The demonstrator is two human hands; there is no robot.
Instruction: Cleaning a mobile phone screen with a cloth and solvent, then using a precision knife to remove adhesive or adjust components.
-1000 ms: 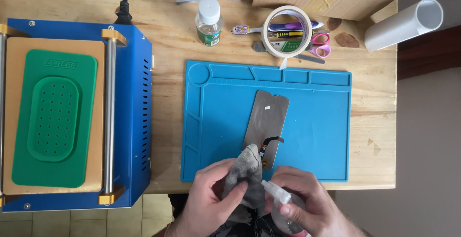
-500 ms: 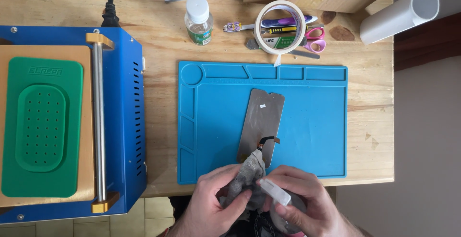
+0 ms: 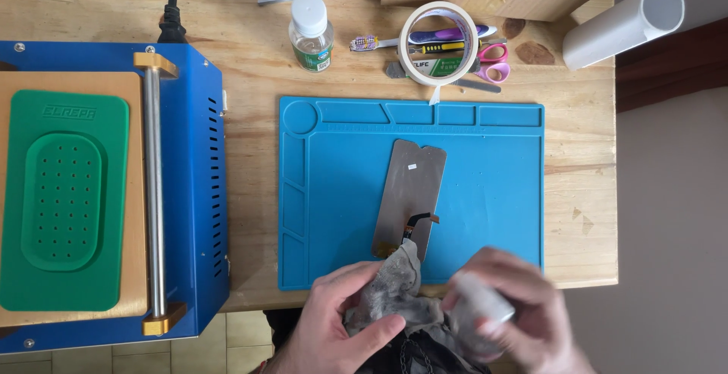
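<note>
Left hand (image 3: 345, 321): closed on a grey cloth (image 3: 398, 294) at the near edge of the blue mat (image 3: 500, 192), thumb and fingers pinching the fabric.
Right hand (image 3: 512, 317): blurred; wrapped around a small pale bottle (image 3: 485, 302) just right of the cloth.
Phone screen panel (image 3: 409, 196): flat near the middle of the mat, dull grey back up, flex cable at the near end.
Long axis: running away from the near mat edge, far end tilted slightly right, notched end pointing to the tape roll (image 3: 438, 44) beyond the mat.
Contact: cloth tip touching the panel's near end.
Progress: judged early; cloth and bottle in hand, panel surface apparently not yet wiped.
Left of mat: blue machine (image 3: 189, 192) with green pad.
</note>
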